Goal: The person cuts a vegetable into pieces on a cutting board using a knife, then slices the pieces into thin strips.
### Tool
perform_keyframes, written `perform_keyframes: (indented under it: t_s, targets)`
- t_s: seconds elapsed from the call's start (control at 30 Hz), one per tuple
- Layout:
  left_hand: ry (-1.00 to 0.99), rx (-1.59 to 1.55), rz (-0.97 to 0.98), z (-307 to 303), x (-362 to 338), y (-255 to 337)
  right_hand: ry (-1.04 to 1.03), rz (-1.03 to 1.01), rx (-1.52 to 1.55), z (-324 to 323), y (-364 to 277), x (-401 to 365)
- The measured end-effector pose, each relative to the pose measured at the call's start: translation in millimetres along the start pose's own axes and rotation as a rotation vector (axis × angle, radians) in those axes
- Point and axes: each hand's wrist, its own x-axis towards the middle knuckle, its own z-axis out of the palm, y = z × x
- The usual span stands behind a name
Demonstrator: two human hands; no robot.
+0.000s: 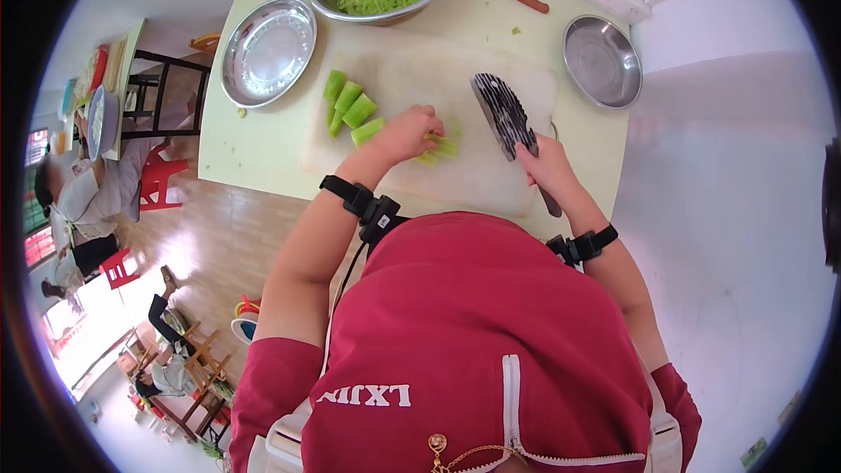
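"Where were the green strips (447,148)?"
"On the cutting board (412,57), at the left hand's (408,135) curled fingertips; whether it pinched any, I couldn't tell."
"The right hand (547,165)?"
"Wrapped round the knife's (505,114) handle, near the board's right edge."
"Room?"
"Bare board beyond the strips; green chunks (357,109) crowded the left hand's left side."

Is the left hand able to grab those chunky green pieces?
Probably yes, if the left hand leaves the green slices: the chunky pieces lie right beside it, nothing seems between, and the knife is in the right hand.
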Motion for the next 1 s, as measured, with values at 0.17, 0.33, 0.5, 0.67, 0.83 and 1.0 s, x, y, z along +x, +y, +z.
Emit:
perform_keyframes:
  t_s: [0.17, 0.33, 0.5, 0.67, 0.83, 1.0]
  targets:
    - [0.280, 0.004, 0.137, 1.6, 24.1, 5.4, 0.000, 0.027, 0.005, -2.8, -2.0, 0.2]
    - [0.101, 0.170, 0.158, 7.5, 43.1, 1.4, -0.005, 0.023, 0.020, -2.3, -2.0, -0.8]
    - [0.098, 0.052, 0.102, 7.1, 37.5, -7.6, 0.006, 0.021, 0.035, -3.4, -3.0, -0.6]
    - [0.565, 0.237, 0.190, -3.7, 51.3, 0.5, -0.017, 0.037, 0.024, -6.3, -2.7, 0.9]
    - [0.465, 0.454, 0.105, 17.8, 48.6, -22.4, -0.004, 0.040, 0.013, -3.7, 0.9, 3.1]
    - [0.559, 0.501, 0.079, 37.2, 30.0, -2.3, -0.015, 0.043, 0.028, -5.3, -2.3, -0.9]
